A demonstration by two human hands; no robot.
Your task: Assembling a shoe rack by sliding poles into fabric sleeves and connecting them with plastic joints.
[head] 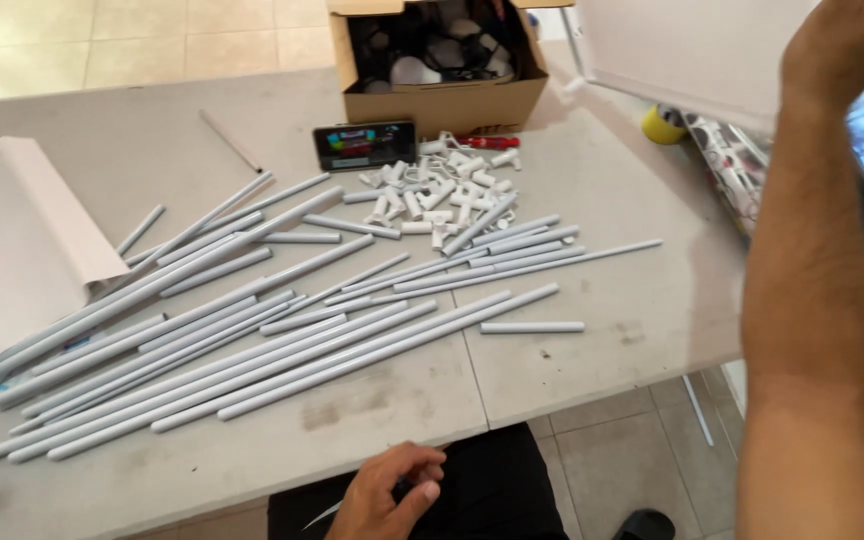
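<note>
Many grey-white plastic pipes [252, 340] of different lengths lie spread across the pale table [612, 330]. A short pipe piece [532, 327] lies apart from them on the right. A heap of small white pipe connectors [432, 190] sits behind the pipes. My left hand [387, 495] rests low at the table's near edge, over my dark lap, with its fingers loosely bent and nothing seen in it. My right arm is raised at the right. My right hand [842, 40] is up against the edge of a white board [692, 50], with its fingers out of view.
An open cardboard box [442, 100] of dark and white parts stands at the back, with a phone [364, 145] and a red marker [487, 142] before it. A rolled white sheet [22, 240] lies left. Yellow tape [662, 123] and a patterned roll [732, 165] lie right.
</note>
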